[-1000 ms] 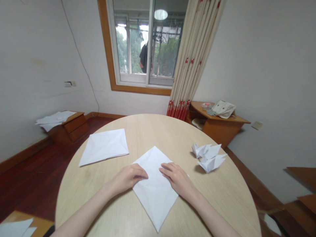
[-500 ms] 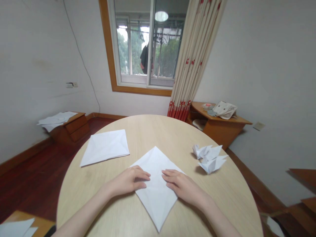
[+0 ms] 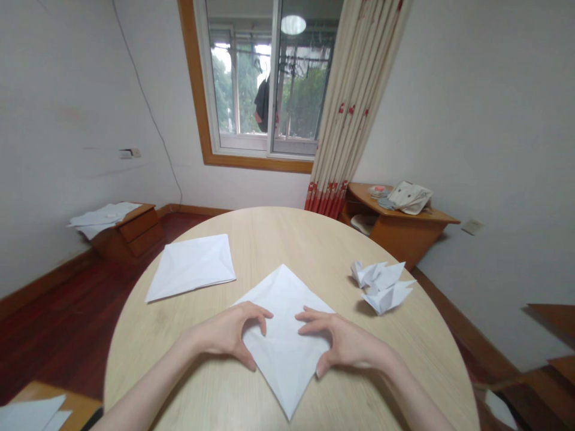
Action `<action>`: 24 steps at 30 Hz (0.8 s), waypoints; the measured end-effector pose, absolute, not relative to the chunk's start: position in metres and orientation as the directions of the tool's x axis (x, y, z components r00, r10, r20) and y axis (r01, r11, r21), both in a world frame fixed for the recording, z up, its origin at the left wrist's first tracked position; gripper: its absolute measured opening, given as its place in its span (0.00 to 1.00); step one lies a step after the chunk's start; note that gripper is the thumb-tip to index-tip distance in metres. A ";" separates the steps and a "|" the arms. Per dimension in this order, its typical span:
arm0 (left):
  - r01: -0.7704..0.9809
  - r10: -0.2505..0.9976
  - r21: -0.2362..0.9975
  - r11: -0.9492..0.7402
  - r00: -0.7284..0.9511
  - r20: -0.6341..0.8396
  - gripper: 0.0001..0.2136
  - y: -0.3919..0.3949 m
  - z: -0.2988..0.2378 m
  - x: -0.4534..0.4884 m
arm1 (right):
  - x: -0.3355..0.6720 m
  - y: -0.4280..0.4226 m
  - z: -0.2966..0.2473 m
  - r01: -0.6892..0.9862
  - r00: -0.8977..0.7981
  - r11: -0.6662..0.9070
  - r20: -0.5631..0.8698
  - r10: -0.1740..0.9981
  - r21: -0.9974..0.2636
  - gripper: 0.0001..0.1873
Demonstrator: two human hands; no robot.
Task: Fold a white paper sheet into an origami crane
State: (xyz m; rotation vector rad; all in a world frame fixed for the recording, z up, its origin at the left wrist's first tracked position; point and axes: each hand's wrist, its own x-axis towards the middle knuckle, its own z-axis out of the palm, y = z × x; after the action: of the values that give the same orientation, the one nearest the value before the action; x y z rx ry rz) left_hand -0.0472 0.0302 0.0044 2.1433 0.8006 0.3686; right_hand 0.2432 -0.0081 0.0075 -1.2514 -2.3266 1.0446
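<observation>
A white sheet of paper (image 3: 284,353) lies flat as a diamond on the round table, one corner pointing at me, with faint creases across it. My left hand (image 3: 240,332) rests at its left side, fingertips on the sheet and thumb at the lower left edge. On the opposite side, my right hand (image 3: 339,340) touches the sheet with its fingertips, its thumb by the lower right edge. Both hands are open, thumbs spread from the fingers. The sheet's left and right corners are hidden under the hands.
A stack of white paper (image 3: 193,266) lies at the table's left. Several folded paper shapes (image 3: 384,287) sit at the right. The round wooden table (image 3: 278,233) has a curved edge. Beyond it stand a corner cabinet (image 3: 404,233) and a drawer unit (image 3: 139,230).
Both thumbs have moved away from the fingers, down toward the sheet's lower edges. The sheet itself has stayed in place.
</observation>
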 end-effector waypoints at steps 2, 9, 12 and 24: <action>0.415 0.658 0.785 -0.459 0.753 -0.013 0.20 0.029 0.007 -0.047 | 0.242 -0.008 0.009 0.587 -0.578 0.370 -0.053 0.814 -0.720 0.29; 0.388 0.666 0.801 -0.457 0.745 0.019 0.07 0.027 0.013 -0.045 | 0.242 -0.009 0.011 0.551 -0.561 0.323 -0.055 0.826 -0.769 0.19; 0.366 0.667 0.815 -0.450 0.744 0.035 0.04 0.026 0.014 -0.044 | 0.242 -0.009 0.012 0.524 -0.562 0.306 -0.053 0.825 -0.795 0.12; 0.292 0.729 0.864 -0.411 0.674 0.119 0.08 0.031 0.012 -0.045 | 0.239 -0.009 0.020 0.428 -0.474 0.364 0.138 0.870 -0.827 0.14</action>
State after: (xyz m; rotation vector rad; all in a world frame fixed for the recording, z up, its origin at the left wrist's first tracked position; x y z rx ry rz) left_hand -0.0453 0.0306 0.0123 1.9931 0.7906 0.6176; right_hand 0.2389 -0.0086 0.0197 -1.1197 -2.0550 1.0005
